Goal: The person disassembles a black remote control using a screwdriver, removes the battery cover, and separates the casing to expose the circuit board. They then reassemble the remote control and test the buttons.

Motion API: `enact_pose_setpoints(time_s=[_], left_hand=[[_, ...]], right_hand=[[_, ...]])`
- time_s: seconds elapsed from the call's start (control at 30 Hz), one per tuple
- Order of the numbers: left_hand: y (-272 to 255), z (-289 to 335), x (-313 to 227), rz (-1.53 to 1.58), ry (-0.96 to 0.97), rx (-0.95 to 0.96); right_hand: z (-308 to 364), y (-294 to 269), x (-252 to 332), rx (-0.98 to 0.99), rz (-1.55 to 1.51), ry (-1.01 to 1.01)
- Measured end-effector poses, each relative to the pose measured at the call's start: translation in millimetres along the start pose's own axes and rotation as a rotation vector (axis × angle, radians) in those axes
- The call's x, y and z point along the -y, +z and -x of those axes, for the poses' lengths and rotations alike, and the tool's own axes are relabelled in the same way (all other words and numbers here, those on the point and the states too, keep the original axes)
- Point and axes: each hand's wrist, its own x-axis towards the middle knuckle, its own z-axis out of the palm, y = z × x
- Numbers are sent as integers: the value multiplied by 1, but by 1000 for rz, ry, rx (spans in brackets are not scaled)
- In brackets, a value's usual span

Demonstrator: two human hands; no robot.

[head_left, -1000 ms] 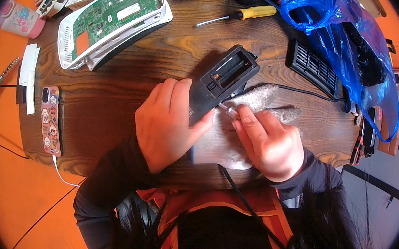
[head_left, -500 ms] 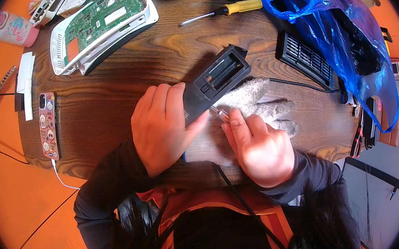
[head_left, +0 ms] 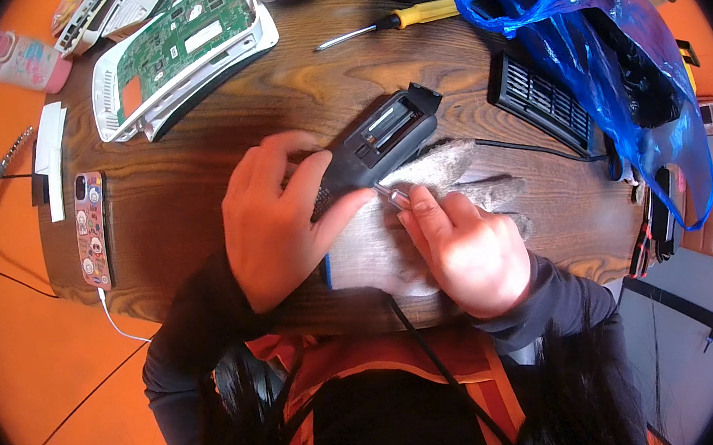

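Observation:
My left hand (head_left: 273,218) grips the near end of a black handheld device (head_left: 342,172), with its thumb along the lower edge and its fingers over the top. The device lies slanted, and an open rectangular compartment (head_left: 391,125) shows in its far end. In my right hand (head_left: 477,249) is a small screwdriver (head_left: 398,198), pinched between thumb and fingers. Its thin tip meets the device's lower side edge, though the exact contact spot is too small to make out. Beneath both hands a pale knitted work glove (head_left: 378,259) lies flat on the wooden table.
A yellow-handled screwdriver (head_left: 421,14) lies at the back. Far left is a white casing with a green circuit board (head_left: 182,54); a phone (head_left: 92,228) charges nearer. A black slotted part (head_left: 539,103) and a blue plastic bag (head_left: 590,50) occupy the right.
The device has come down slightly and tilted. My left hand's fingers have shifted and spread a little around it. The screwdriver tip stays at the device's side edge.

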Motion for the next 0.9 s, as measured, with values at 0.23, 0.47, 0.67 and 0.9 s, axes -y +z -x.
enact_pose_setpoints(time_s=[0.23, 0.47, 0.67, 0.9], left_hand=[[2, -28, -1, 118, -67, 39], [18, -45, -4, 59, -20, 224], [19, -39, -10, -17, 63, 49], [22, -36, -7, -22, 142, -32]], right_hand=[[-1, 2, 4, -25, 44, -24], [2, 7, 5, -61, 23, 8], [2, 7, 5, -71, 9, 23], [5, 12, 4, -96, -14, 32]])
